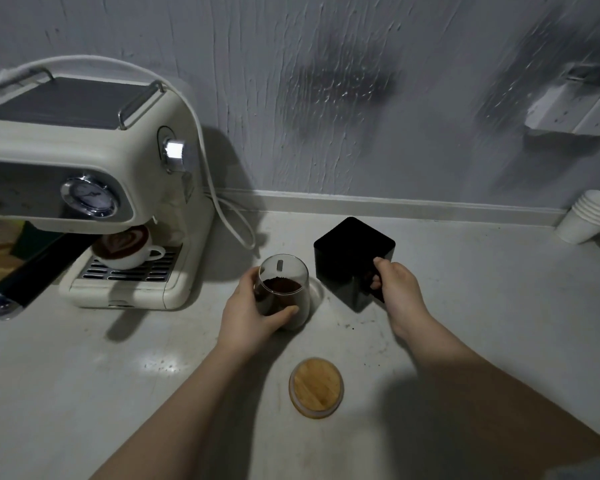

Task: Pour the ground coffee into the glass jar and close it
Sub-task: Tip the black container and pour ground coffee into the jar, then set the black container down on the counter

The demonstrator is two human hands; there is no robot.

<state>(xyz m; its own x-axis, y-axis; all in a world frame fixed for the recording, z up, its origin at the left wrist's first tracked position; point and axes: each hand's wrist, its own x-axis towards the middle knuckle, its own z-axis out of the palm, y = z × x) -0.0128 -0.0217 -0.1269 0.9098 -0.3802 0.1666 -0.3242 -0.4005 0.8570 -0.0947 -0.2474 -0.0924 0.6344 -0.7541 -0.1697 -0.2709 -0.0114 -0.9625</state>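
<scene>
Right of the espresso machine [94, 188], fingers [284, 312] wrap the jar [282, 292], right-hand fingers [381, 263] grip the black container [347, 251], lid [316, 388] nearby.

The coffee machine [84, 174] is cream, with a grey panel on top, a silvery round gauge on a grey front and a shiny metal knob at the side; its long handle [32, 268] is black with a chrome tip. On its slotted tray stands a white cup [127, 252] showing a brown and white heart pattern. The glass jar [283, 292] is clear, with dark brown ground coffee [278, 287] inside. The box [350, 258] is glossy black. The lid [316, 388] is light wood with a fine grain. The paper cups [591, 216] are white, the counter [482, 306] pale grey-white, the wall [326, 98] grey with streaky vertical texture
</scene>
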